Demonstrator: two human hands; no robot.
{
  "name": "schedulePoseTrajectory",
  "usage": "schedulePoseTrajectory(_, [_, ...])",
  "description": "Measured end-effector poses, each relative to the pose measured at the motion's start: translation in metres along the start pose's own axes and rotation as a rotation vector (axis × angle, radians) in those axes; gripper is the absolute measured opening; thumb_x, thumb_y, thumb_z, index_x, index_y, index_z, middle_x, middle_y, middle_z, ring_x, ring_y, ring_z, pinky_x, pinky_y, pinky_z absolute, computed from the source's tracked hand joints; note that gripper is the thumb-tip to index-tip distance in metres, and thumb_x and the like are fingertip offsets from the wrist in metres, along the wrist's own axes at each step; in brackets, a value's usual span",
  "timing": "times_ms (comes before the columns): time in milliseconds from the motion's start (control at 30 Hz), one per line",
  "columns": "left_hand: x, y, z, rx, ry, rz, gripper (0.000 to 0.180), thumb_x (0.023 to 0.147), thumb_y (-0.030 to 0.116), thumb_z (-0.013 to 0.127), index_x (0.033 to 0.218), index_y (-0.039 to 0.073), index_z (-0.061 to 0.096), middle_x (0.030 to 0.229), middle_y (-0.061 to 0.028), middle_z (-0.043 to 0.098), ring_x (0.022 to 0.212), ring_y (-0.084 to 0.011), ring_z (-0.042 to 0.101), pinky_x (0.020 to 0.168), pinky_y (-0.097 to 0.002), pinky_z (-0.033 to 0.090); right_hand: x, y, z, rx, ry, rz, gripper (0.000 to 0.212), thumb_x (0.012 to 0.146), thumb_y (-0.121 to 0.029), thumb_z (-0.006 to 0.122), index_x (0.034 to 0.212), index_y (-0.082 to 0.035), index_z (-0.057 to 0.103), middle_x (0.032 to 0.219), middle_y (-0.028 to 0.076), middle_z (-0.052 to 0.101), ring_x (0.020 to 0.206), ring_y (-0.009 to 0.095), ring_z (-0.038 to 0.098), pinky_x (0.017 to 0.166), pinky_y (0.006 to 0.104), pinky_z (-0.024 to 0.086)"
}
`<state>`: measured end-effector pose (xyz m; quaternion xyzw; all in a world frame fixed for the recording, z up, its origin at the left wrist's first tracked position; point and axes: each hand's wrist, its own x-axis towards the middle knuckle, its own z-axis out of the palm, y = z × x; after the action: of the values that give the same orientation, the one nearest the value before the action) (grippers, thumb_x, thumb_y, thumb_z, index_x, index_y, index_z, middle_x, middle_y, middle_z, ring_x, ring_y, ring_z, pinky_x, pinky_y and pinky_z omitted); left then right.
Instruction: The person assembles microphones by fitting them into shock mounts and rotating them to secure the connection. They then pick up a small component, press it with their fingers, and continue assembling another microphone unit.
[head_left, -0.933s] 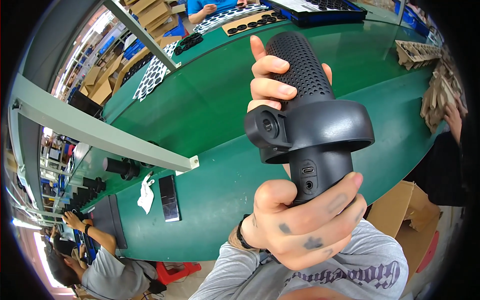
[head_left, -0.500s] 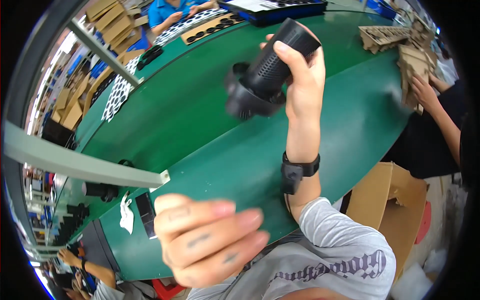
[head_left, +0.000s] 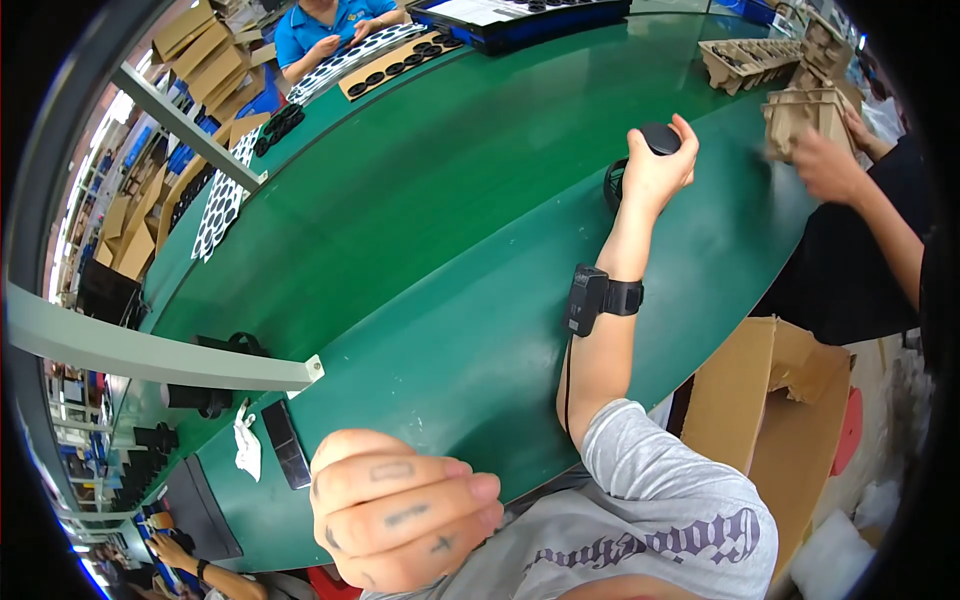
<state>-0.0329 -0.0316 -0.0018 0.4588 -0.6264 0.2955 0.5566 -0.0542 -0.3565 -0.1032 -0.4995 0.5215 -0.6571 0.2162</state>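
Observation:
My right hand reaches out over the right half of the green table, its fingers wrapped around a black cylindrical device. The round end of the device faces up, and part of a black ring shows to its left; the hand covers most of the rest. Whether its lower end touches the table is hidden. Close to the camera at the lower left, my left hand is curled into a loose fist with its back turned up. Nothing shows between its fingers.
A grey metal post crosses on the left. Behind it lie black cylindrical parts, a white cloth and a dark phone-like slab. A co-worker's hands handle a cardboard tray at right. An open carton stands below.
My right hand has carried the black device right and turned it from tilted to end-up. My left hand has curled tighter and sunk slightly. More black parts show behind the post.

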Motion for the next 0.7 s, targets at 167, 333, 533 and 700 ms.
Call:
schedulePoseTrajectory(167, [0.015, 0.010, -0.007, 0.011, -0.120, -0.098, 0.011, 0.062, 0.005, 0.068, 0.072, 0.006, 0.064, 0.081, -0.0066, 0.066, 0.065, -0.0170, 0.059, 0.054, -0.0266, 0.042, -0.005, -0.053, -0.022, 0.170, 0.059, -0.157, 0.034, 0.074, -0.007, 0.068, 0.108, -0.006, 0.060, 0.109, 0.012, 0.059, 0.103, 0.026, 0.053, 0.093, 0.0392, 0.042])
schedulePoseTrajectory(333, [0.014, -0.003, 0.003, 0.026, -0.089, -0.464, 0.017, 0.070, -0.005, 0.056, 0.084, -0.002, 0.065, 0.083, -0.0169, 0.066, 0.064, -0.0210, 0.060, 0.057, -0.0270, 0.047, -0.044, -0.115, -0.031, 1.399, -0.483, 0.313, 0.021, 0.082, 0.004, 0.057, 0.104, 0.004, 0.057, 0.103, 0.013, 0.063, 0.102, 0.021, 0.058, 0.091, 0.0331, 0.046])
schedulePoseTrajectory(533, [0.021, -0.017, 0.018, 0.003, -0.093, -0.866, 0.011, 0.082, 0.007, 0.056, 0.085, -0.002, 0.061, 0.078, -0.0097, 0.062, 0.070, -0.0160, 0.059, 0.059, -0.0253, 0.044, -0.091, -0.149, -0.027, 1.215, -0.637, -0.087, 0.009, 0.084, 0.003, 0.058, 0.093, 0.003, 0.061, 0.088, 0.006, 0.066, 0.085, 0.012, 0.061, 0.080, 0.0242, 0.048])
schedulePoseTrajectory(700, [0.006, -0.051, 0.010, -0.155, 0.121, -0.895, 0.019, 0.093, 0.013, 0.049, 0.088, -0.002, 0.059, 0.078, -0.0077, 0.062, 0.069, -0.0134, 0.059, 0.058, -0.0213, 0.043, -0.105, -0.151, -0.033, 1.104, -0.894, -0.117, 0.010, 0.085, 0.001, 0.058, 0.095, 0.003, 0.062, 0.094, 0.009, 0.066, 0.089, 0.015, 0.063, 0.081, 0.0267, 0.050])
